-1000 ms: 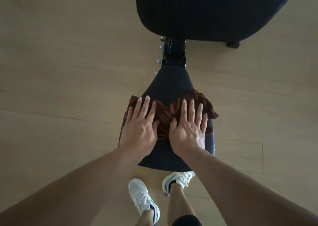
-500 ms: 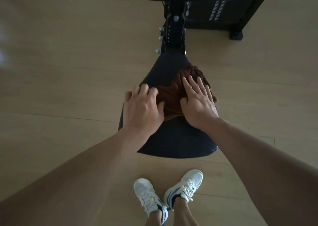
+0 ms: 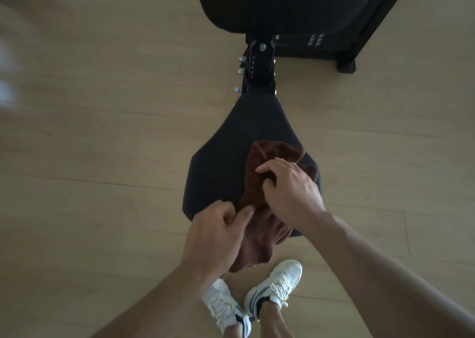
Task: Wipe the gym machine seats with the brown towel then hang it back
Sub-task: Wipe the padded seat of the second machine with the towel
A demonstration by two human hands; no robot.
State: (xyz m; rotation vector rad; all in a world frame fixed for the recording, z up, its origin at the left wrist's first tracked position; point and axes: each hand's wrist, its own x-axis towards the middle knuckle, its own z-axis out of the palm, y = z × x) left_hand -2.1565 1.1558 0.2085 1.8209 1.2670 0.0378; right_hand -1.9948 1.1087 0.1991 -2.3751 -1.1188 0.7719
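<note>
brown fleecy towel (image 3: 259,201) bunched on the black padded seat (image 3: 218,162), my left hand (image 3: 218,237) and right hand (image 3: 290,191) both curled gripping it; i'd say wiping's ending, hanging's left.

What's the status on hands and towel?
Both hands, left and right, gripping brown towel. Towel bunched on seat, near end hanging off. Nothing obstructing.

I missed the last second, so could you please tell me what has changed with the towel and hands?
The towel, first spread across the seat under two flat hands, has been pulled back toward the person and bunched; its near end now hangs off the seat's front edge. The left hand and right hand have curled from flat to gripping the cloth. The seat and backrest look unchanged.
</note>
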